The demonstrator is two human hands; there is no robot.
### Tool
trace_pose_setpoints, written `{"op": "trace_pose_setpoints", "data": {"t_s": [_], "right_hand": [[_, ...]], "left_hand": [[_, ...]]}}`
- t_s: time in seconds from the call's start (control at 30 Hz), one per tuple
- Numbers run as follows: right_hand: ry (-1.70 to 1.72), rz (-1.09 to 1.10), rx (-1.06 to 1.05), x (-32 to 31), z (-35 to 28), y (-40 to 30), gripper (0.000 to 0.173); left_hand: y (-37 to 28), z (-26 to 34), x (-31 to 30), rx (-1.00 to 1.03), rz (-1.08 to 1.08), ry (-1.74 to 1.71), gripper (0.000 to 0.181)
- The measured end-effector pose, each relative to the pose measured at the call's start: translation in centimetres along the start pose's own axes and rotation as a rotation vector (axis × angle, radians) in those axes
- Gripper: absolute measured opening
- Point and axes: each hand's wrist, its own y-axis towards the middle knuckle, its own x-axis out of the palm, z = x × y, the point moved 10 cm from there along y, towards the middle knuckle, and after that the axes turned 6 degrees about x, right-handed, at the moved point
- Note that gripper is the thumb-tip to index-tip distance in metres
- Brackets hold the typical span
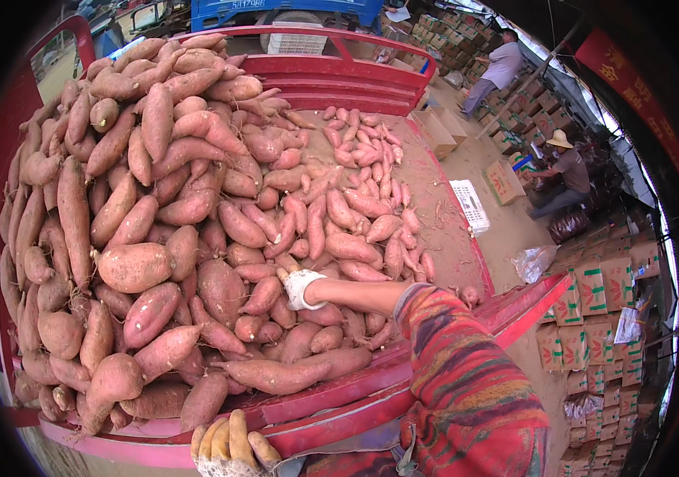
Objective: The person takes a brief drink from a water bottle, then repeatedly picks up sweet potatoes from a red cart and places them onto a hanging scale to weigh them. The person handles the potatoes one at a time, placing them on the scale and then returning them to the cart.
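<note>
Before me a heap of pinkish sweet potatoes (193, 206) fills much of a red truck bed. My right hand (303, 288), in a white glove with tan fingers, reaches into the middle of the heap. Its fingertips point left, at a sweet potato (263, 294); whether they grip one is not clear. At the bottom, my left hand (233, 444) wears a similar soiled glove and is beside the red side rail (339, 424). Its fingers point up, the thumb stands apart, and I see nothing in it. A long sweet potato (276, 375) lies above it, along the near edge.
Smaller sweet potatoes (369, 143) lie at the far right of the bed, by its red end panel (333, 83). On the ground are a white plastic crate (469, 206), an open carton (435, 132) and stacked cartons (602, 292). A seated person (569, 170) and a standing person (501, 65) are beyond.
</note>
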Motion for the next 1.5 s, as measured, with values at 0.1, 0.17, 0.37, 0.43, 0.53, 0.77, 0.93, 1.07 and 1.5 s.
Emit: {"op": "trace_pose_setpoints", "data": {"t_s": [0.1, 0.17, 0.37, 0.43, 0.53, 0.77, 0.93, 1.07, 1.5], "right_hand": [[0.085, 0.011, 0.035, 2.5, 1.2, 2.9, 0.091], [0.057, -0.065, 0.022, 2.0, 1.6, 4.0, 0.111], [0.203, -0.012, 0.138, 4.7, 4.4, 4.7, 0.097], [0.198, 0.003, 0.149, 3.8, 3.6, 3.4, 0.086], [0.057, 0.102, 0.111, 4.7, 3.9, 5.5, 0.070], [0.089, -0.037, -0.111, -7.6, 2.9, -0.5, 0.054], [-0.241, -0.011, 0.025, -2.2, 6.1, 2.7, 0.056], [-0.143, 0.233, 0.187, -0.8, 7.1, 5.0, 0.051], [1.198, -0.304, -0.025, -6.4, 17.0, -8.4, 0.069]], "left_hand": [[1.6, 0.3, -0.7, -0.014, 0.000, -0.059, 0.020], [1.7, 0.6, -0.9, -0.009, 0.030, -0.051, 0.019], [1.9, 0.8, -1.6, 0.023, 0.096, -0.105, 0.016], [1.7, 0.9, -1.6, 0.029, 0.092, -0.091, 0.015], [1.5, 1.1, -1.5, 0.056, 0.120, -0.063, 0.016], [1.1, 0.3, -1.2, 0.019, 0.020, -0.056, 0.018], [1.7, 1.1, -1.6, 0.068, 0.125, -0.087, 0.018], [1.9, 1.6, -1.2, 0.094, 0.114, -0.084, 0.019], [-2.0, 0.5, 1.2, -0.019, -0.015, 0.116, 0.025]]}}
